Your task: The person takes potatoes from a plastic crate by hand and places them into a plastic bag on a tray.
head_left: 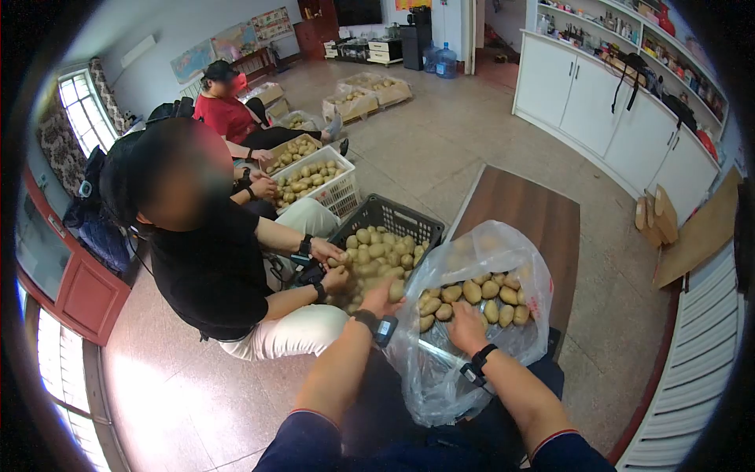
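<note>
My left hand (381,300) reaches over the near right side of the black plastic crate (405,216), its fingers curled round a kiwifruit (396,290). More kiwifruit (377,250) fill that crate. To the right, an open clear plastic bag (440,385) lines a shallow container whose sides are mostly hidden. Rows of kiwifruit (472,291) lie along its far half. Inside the bag, my right hand (469,329) is at the near edge of these rows, its fingers bent down around a kiwifruit that the hand mostly hides.
A co-worker in black (208,267) sits at the left, both hands over the same crate. Beyond are a white crate (344,193) of kiwifruit and a person in red (224,114). A brown board (519,197) lies behind the bag; white cabinets (586,94) stand at right.
</note>
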`<action>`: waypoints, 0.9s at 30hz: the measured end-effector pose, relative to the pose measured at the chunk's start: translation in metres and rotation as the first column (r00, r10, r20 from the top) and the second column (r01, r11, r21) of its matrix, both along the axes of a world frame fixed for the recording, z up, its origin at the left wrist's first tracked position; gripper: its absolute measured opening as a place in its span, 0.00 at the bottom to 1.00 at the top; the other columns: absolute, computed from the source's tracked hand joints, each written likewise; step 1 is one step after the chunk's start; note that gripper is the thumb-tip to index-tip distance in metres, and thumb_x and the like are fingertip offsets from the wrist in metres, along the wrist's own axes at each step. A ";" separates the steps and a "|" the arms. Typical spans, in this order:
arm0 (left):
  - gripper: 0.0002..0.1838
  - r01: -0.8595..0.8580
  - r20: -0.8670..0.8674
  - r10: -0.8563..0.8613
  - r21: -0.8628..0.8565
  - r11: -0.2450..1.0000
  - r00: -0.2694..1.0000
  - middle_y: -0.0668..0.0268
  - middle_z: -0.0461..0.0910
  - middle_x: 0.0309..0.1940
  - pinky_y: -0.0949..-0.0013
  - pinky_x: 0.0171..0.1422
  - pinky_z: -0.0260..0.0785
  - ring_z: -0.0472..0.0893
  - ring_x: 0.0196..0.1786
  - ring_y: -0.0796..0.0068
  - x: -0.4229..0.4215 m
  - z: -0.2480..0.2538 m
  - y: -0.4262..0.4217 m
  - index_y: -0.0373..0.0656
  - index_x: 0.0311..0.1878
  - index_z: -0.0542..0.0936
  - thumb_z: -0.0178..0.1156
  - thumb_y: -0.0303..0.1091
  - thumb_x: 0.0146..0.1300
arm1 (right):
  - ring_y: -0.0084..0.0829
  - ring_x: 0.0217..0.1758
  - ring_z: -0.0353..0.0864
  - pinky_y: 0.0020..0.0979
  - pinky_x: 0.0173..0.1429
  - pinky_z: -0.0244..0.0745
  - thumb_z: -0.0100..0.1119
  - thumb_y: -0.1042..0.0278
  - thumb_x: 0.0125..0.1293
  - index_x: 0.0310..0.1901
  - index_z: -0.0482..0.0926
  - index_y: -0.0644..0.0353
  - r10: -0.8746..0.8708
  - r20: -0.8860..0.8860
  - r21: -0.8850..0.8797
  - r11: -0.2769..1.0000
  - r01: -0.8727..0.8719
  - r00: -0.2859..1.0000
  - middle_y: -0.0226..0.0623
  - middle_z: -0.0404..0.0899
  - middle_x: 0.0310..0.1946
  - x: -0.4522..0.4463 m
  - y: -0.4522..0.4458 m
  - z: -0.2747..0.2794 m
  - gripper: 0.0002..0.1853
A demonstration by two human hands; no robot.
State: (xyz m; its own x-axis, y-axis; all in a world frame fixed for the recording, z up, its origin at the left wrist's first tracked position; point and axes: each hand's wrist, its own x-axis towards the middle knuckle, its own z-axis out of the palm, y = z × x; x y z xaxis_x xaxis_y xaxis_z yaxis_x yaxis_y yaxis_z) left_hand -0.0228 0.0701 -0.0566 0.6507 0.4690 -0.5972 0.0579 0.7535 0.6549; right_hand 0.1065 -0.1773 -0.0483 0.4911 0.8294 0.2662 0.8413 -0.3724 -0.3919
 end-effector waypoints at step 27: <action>0.10 -0.313 -0.107 0.329 0.143 0.939 0.938 0.60 0.73 0.35 0.55 0.37 0.80 0.80 0.37 0.61 -0.034 -0.033 0.042 0.41 0.47 0.72 0.54 0.35 0.67 | 0.47 0.59 0.70 0.41 0.58 0.74 0.53 0.70 0.58 0.39 0.79 0.60 0.067 0.098 -0.217 0.975 -0.044 0.993 0.43 0.73 0.56 -0.015 -0.053 -0.021 0.09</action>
